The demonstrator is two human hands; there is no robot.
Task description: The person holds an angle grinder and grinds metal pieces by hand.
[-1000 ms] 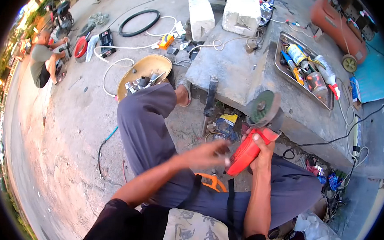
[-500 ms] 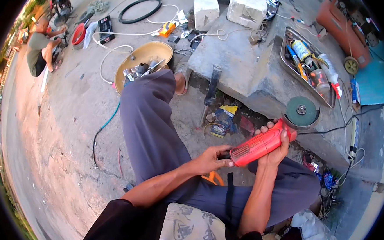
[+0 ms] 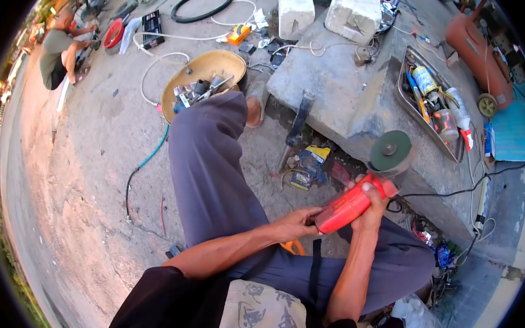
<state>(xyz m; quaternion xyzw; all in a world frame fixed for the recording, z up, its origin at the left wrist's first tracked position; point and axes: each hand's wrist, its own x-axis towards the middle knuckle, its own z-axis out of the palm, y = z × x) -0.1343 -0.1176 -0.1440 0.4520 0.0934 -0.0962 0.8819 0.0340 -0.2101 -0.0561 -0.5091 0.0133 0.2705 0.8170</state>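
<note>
A red angle grinder [image 3: 345,211] is held over my lap, tilted up to the right, its green disc [image 3: 391,151] near the edge of the concrete step. My right hand [image 3: 370,205] wraps round the body close to the disc end. My left hand [image 3: 298,223] has its fingers closed at the tool's rear end; part of what they touch is hidden. An orange-handled object [image 3: 294,246] lies below the tool, partly covered by my arm and leg. A dark-handled tool [image 3: 302,115] leans upright against the step.
A yellowish bowl [image 3: 233,64] of metal parts lies beyond my knee. On the step are a metal tray [image 3: 403,93] of bottles and concrete blocks [image 3: 354,14]. A red compressor [image 3: 476,57] stands at the right. Another person [image 3: 57,55] squats at the far left.
My left hand came to the grinder's rear end and stays there. The grinder swung right, its disc turning face-up, then moved slightly back left. The view has shifted a little.
</note>
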